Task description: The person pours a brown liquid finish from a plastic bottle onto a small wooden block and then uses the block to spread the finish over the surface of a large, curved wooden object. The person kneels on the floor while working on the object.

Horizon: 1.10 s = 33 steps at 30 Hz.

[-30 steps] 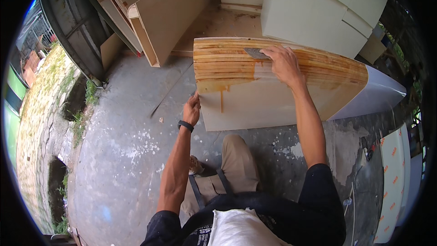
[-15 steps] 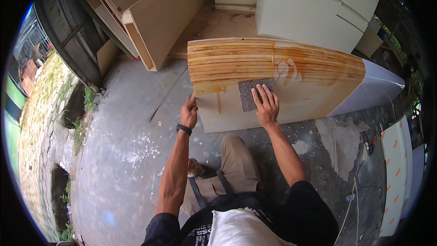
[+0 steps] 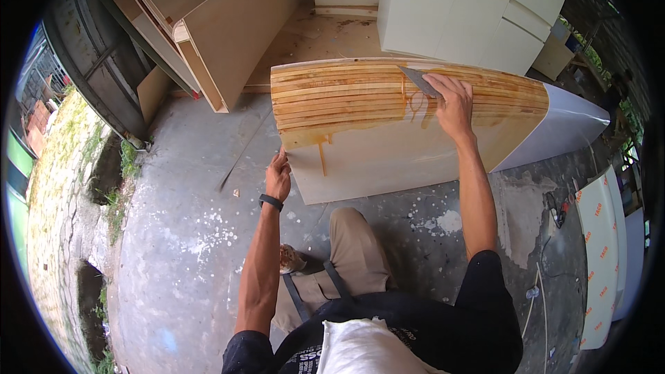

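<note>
A curved wooden panel (image 3: 374, 159) stands tilted in front of me, its upper part a row of narrow wooden slats (image 3: 325, 93) coated with amber, glue-like liquid. A drip runs down its pale lower face. At the panel's left edge, my left hand (image 3: 278, 176) has its fingers closed on the rim. My right hand (image 3: 454, 104) grips a thin, stiff grey square sheet (image 3: 418, 82), thumb and fingers pinching one side. The sheet is tilted up, its far edge against or just over the slats; contact is hard to tell. Looped amber smears lie beneath it.
Large plywood panels (image 3: 239, 34) lean at the back left, beside a dark metal door frame (image 3: 97, 48). A white cabinet (image 3: 450, 14) stands behind the work. On the right are a printed white board (image 3: 601, 263) and a cable (image 3: 537, 305) on the paint-spotted concrete floor (image 3: 187, 187).
My right hand has moved up and right from the pale lower face to the slats, turning the grey sheet from flat to tilted. My left hand stays at the panel's edge.
</note>
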Available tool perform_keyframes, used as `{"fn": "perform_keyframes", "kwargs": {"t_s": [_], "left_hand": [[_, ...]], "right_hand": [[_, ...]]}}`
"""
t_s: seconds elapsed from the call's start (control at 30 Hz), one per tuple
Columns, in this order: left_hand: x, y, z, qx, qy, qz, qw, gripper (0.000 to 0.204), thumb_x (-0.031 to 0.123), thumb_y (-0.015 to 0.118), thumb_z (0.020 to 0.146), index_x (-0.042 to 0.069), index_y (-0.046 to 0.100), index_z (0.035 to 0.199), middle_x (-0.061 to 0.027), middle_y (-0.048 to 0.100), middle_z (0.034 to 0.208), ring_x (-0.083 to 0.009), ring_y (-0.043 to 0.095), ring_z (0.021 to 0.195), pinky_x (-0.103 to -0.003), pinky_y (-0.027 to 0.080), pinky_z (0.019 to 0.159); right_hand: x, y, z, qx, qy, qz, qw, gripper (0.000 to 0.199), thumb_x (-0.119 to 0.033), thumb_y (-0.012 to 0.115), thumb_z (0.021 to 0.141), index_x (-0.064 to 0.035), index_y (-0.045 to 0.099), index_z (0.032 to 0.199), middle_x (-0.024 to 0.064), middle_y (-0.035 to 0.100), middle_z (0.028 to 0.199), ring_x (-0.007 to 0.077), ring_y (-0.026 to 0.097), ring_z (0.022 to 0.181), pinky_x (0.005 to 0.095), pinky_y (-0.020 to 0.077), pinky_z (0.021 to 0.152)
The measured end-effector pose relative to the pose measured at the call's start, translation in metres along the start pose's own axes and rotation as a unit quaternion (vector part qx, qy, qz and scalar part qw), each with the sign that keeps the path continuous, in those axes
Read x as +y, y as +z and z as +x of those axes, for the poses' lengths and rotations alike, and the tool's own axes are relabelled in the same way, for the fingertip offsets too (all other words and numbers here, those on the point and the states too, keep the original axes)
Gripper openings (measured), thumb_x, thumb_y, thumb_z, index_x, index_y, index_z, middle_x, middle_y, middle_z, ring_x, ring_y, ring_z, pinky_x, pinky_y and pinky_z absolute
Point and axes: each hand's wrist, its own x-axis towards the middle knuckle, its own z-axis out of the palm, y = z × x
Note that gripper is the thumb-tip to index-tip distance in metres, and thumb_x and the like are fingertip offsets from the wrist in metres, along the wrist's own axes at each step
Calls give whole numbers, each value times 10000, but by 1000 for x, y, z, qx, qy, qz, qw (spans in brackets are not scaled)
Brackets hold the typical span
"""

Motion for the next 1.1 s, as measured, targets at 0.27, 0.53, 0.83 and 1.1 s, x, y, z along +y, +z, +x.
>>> {"fn": "perform_keyframes", "kwargs": {"t_s": [0.27,0.53,0.83,1.1], "left_hand": [[0,0,-3,20,29,11,999,649,-38,432,862,126,525,1484,-226,642,1121,-398,617,1043,-392,482,969],[-2,-4,-3,-4,14,24,1000,634,-45,449,910,112,500,1522,-74,596,1148,-207,599,1056,-335,505,953],[-1,4,-2,2,-28,-74,997,595,-34,438,943,109,508,1517,-41,542,992,-131,511,836,-279,476,809],[-10,-5,-2,-4,-20,13,1000,577,-21,471,972,131,503,1527,32,501,1057,-102,555,966,-298,511,922]], "right_hand": [[22,4,25,-52,-14,-12,998,532,172,546,795,-101,750,1205,39,724,1249,240,625,1180,410,387,1020],[27,24,36,-80,-15,-6,997,500,127,540,830,-94,745,1229,49,723,1252,249,615,1192,409,386,1040],[24,26,31,-102,9,-16,995,520,129,516,809,-101,756,1209,39,723,1239,251,618,1163,405,395,1020],[5,0,50,-150,43,13,988,418,85,527,898,-111,768,1179,71,732,1252,269,632,1169,412,398,1015]]}}
